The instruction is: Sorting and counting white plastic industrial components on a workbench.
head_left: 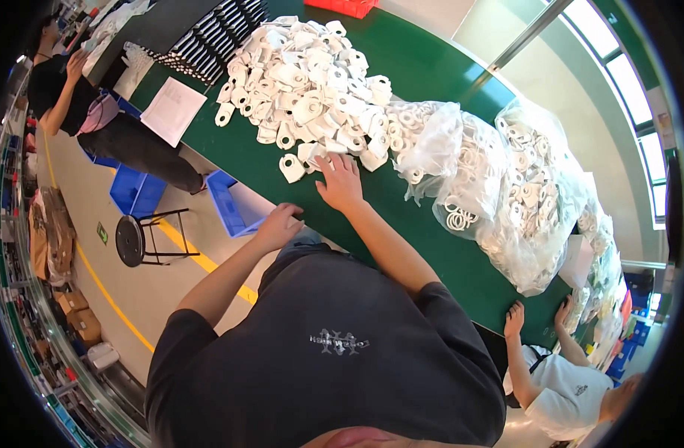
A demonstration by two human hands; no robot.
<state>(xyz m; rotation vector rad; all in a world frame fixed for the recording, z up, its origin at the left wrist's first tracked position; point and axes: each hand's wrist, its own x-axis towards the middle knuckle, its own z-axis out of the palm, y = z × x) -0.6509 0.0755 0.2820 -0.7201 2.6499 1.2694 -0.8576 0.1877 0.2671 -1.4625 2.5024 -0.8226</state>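
The two hands are apart from each other. The right hand (339, 181) is palm down at the near edge of a big heap of white plastic pieces (310, 108), its fingers spread and touching those there; whether they grip one, I cannot tell. The left hand (280, 226) is nearer and to the left, at the near edge of the green tabletop (245, 168), fingers loosely bent and parted, with nothing visible in it.

The heap lies on the tabletop, just beyond the right hand. Many pieces have a round hole, and one loose piece (291, 169) lies just left of that hand. To the right of the heap, clear plastic bags (439, 142) hold more white parts, some of them rings. To its left lie a sheet of paper (172, 110) and, farther off, rows of black racks (215, 41).

On the floor to the left are a blue bin (232, 205) and a black stool (130, 240). A person in black (58, 89) is at the far left; a person in white (573, 399) is at the right.
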